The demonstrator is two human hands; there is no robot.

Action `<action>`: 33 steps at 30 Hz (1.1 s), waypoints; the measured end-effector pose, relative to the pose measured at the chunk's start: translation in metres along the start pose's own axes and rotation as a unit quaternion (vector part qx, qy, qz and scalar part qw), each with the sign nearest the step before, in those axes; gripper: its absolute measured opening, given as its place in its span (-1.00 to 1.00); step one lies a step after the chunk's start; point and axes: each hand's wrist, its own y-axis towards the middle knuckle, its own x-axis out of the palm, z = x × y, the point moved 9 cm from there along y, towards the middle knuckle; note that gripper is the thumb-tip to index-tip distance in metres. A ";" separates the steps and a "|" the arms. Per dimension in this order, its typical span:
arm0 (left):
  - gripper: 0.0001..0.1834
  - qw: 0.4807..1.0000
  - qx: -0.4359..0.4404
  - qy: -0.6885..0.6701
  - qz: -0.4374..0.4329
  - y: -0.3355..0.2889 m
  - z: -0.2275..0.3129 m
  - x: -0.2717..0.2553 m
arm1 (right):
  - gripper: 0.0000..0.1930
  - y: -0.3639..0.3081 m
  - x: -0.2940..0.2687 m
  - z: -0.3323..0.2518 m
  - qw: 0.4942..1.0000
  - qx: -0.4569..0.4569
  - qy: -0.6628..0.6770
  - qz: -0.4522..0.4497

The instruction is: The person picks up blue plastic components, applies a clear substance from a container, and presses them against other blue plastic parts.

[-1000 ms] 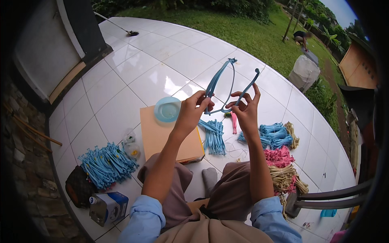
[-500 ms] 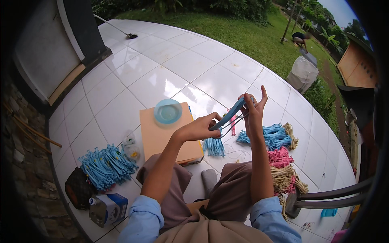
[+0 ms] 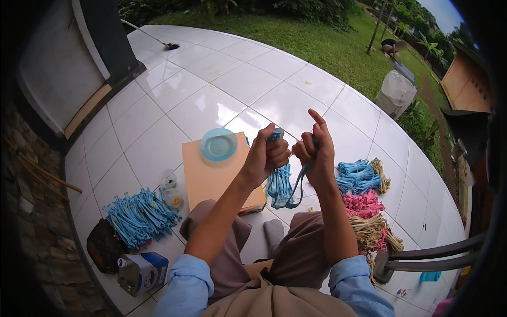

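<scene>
Gripping blue strapping, apparently light, supple and hardly fragile, in closed left hand and curled right hand with one finger raised; probably best held near its ends; raised above white tiles

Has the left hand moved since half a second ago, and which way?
Yes, upward in the picture: the left hand sat mostly lower than the blue bowl; now it reaches level with the bowl's far rim.

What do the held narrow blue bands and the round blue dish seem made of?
Narrow blue bands: perhaps rubber or soft plastic, dull-looking; the hanging loop bends smoothly. Round blue dish: probably smooth plastic, maybe translucent; its even tint suggests this.
</scene>
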 end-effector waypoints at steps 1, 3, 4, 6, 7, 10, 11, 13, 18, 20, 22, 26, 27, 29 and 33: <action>-0.52 0.999 0.034 -0.035 -0.003 0.000 0.005 0.001 | -0.61 0.002 -0.003 -0.005 1.000 -0.022 -0.021 0.007; -0.54 0.997 0.071 -0.026 -0.011 -0.001 0.013 -0.002 | -0.62 0.009 -0.018 -0.014 0.980 -0.039 -0.191 0.033; -0.54 0.997 0.072 -0.026 -0.010 0.000 0.012 0.000 | -0.62 0.013 -0.036 -0.016 0.939 -0.035 -0.339 0.036; -0.57 0.996 0.081 -0.013 0.028 0.003 0.013 0.000 | -0.56 0.008 -0.061 -0.023 0.728 -0.046 -0.674 0.122; -0.60 0.996 0.093 -0.012 -0.014 0.004 0.013 0.003 | -0.56 0.003 -0.072 -0.016 0.727 -0.048 -0.674 0.122; -0.65 0.995 0.096 0.035 0.017 0.006 0.011 0.004 | -0.52 -0.010 -0.058 -0.017 0.357 -0.185 -0.906 0.133; -0.69 0.995 0.100 0.022 -0.011 0.004 0.011 0.005 | -0.51 -0.001 -0.061 0.000 0.513 -0.108 -0.851 0.035; -0.69 0.994 0.105 0.039 -0.005 0.006 0.007 0.006 | -0.51 -0.002 -0.050 0.034 0.755 0.053 -0.639 -0.137; -0.69 0.994 0.078 0.072 0.025 0.002 0.006 0.007 | -0.56 -0.017 -0.035 0.060 0.759 0.175 -0.566 -0.270; -0.67 0.994 0.091 0.067 0.012 0.005 0.006 0.002 | -0.56 -0.018 -0.032 0.059 0.793 0.169 -0.516 -0.278; -0.66 0.990 0.109 0.065 0.059 0.002 0.012 -0.004 | -0.52 -0.016 -0.031 0.057 0.835 0.189 -0.449 -0.254; -0.65 0.984 0.127 0.071 0.102 -0.001 0.025 -0.017 | -0.53 -0.017 -0.019 0.058 0.850 0.214 -0.393 -0.278; -0.67 0.980 0.156 0.066 0.108 -0.001 0.032 -0.022 | -0.57 -0.013 -0.020 0.055 0.856 0.202 -0.403 -0.253; -0.62 0.967 0.196 0.097 0.134 -0.004 0.046 -0.030 | -0.61 -0.009 -0.019 0.054 0.861 0.190 -0.413 -0.228; -0.46 0.898 0.123 0.349 0.238 -0.006 0.041 -0.054 | -0.66 0.006 -0.020 0.020 0.813 -0.001 -0.579 -0.062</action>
